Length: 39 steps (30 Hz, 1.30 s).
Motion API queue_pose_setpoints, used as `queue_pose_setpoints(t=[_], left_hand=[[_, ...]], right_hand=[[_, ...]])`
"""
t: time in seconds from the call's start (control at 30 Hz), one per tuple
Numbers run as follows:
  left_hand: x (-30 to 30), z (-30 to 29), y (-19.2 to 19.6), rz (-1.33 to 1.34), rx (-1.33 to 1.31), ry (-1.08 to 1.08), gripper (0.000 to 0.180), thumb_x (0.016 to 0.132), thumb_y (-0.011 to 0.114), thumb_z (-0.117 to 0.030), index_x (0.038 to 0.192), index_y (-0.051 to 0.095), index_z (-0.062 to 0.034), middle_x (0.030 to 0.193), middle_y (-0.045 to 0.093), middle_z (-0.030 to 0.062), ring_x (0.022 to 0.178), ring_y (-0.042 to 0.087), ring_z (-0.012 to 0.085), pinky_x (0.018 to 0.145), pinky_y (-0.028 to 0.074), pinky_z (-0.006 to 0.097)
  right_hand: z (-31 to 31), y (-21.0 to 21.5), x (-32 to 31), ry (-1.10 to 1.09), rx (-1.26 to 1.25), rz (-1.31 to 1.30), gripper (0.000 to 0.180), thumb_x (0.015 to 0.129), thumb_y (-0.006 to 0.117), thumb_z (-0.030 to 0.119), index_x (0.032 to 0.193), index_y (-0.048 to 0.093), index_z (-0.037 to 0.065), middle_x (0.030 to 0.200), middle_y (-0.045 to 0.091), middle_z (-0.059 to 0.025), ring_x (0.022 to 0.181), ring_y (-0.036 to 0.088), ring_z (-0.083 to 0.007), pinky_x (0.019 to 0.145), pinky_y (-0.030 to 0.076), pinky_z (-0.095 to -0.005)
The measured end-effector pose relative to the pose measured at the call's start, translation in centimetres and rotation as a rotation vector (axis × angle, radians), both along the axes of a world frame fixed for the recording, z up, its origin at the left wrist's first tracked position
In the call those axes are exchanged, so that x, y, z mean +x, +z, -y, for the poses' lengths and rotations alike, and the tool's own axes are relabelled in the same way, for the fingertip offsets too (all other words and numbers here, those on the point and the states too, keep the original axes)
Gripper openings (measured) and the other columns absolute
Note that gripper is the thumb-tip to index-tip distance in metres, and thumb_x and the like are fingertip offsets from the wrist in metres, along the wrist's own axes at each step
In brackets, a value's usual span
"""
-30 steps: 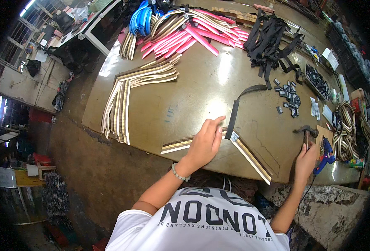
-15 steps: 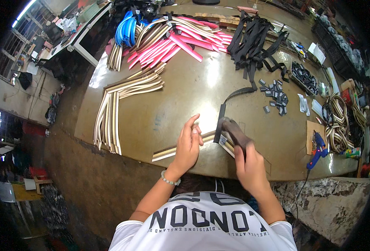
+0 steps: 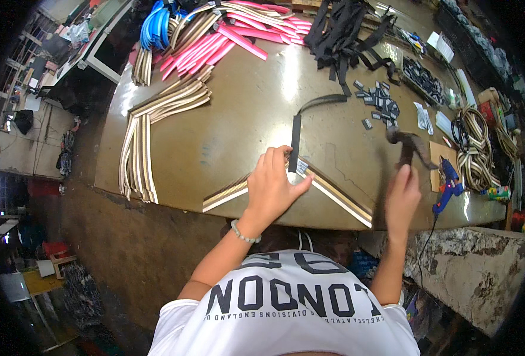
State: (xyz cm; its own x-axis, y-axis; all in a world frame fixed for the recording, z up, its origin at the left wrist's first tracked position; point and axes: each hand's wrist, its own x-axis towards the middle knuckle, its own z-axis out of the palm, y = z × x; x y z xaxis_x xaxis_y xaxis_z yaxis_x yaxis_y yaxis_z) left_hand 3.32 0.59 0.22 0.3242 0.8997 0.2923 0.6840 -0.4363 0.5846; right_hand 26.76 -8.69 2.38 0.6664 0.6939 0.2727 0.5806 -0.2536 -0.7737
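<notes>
A striped strap (image 3: 345, 199) in brown, tan and white lies bent into a wide V near the table's front edge. Its peak carries a small printed label (image 3: 301, 167), and the end of a black strap (image 3: 295, 136) lies beside that label. Over the peak rests my left hand (image 3: 274, 181), fingers and thumb spread around the join; its fingertips reach the black strap. Off to the right, my right hand (image 3: 402, 193) is closed around the handle of a claw hammer (image 3: 406, 141), slightly blurred, its head held up over the table.
Folded striped straps (image 3: 140, 136) lie at the left. Pink straps (image 3: 215, 50), a blue coil (image 3: 154, 26) and tangled black straps (image 3: 339, 35) are at the back. Small dark pieces (image 3: 382, 102) are scattered at right, near a tray (image 3: 422, 80) and a blue glue gun (image 3: 449, 185).
My right hand has swung the hammer away from the strap's peak to the right. My left hand has come down over the join with its fingers spread. The whole view has shifted slightly.
</notes>
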Motion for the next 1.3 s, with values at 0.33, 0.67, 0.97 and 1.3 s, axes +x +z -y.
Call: queue_pose_setpoints(t=[0.33, 0.67, 0.97, 1.3], left_hand=[[-1.0, -0.7, -0.7, 0.276, -0.273, 0.076, 0.021, 0.079, 0.063, -0.003, 0.100, 0.061, -0.0039, 0.091, 0.059, 0.0079, 0.076, 0.059, 0.0206, 0.068, 0.050, 0.034], [-3.4, -0.7, 1.6, 0.020, -0.124, -0.259, 0.019, 0.086, 0.068, -0.018, 0.100, 0.064, -0.0069, 0.110, 0.062, 0.0108, 0.108, 0.054, 0.0302, 0.092, 0.040, 0.039], [-2.5, -16.0, 10.1, 0.113, 0.080, -0.462, 0.016, 0.090, 0.067, -0.014, 0.100, 0.068, -0.0018, 0.090, 0.070, 0.0104, 0.082, 0.066, 0.0193, 0.074, 0.051, 0.031], [-8.5, -35.6, 11.1, -0.340, 0.508, 0.196, 0.046, 0.091, 0.066, -0.031, 0.129, 0.057, -0.0044, 0.133, 0.055, 0.0192, 0.123, 0.052, 0.0345, 0.105, 0.039, 0.040]], right_hand=[[2.2, -1.7, 6.1, -0.054, 0.092, -0.768, 0.043, 0.103, 0.044, 0.044, 0.112, 0.054, 0.002, 0.066, 0.045, 0.0018, 0.046, 0.038, -0.0031, 0.040, 0.030, -0.0188], [2.2, -2.2, 6.9, -0.095, 0.121, -0.881, 0.045, 0.103, 0.043, 0.046, 0.115, 0.053, 0.004, 0.065, 0.048, 0.0012, 0.042, 0.037, -0.0044, 0.035, 0.027, -0.0207], [2.2, -1.9, 6.6, -0.094, 0.107, -0.856, 0.048, 0.103, 0.042, 0.047, 0.114, 0.052, 0.002, 0.066, 0.044, 0.0009, 0.044, 0.037, -0.0044, 0.036, 0.030, -0.0200], [2.1, -1.8, 6.3, -0.154, 0.071, -0.871, 0.044, 0.104, 0.040, 0.045, 0.113, 0.052, 0.004, 0.065, 0.044, 0.0011, 0.044, 0.037, -0.0040, 0.037, 0.032, -0.0197]])
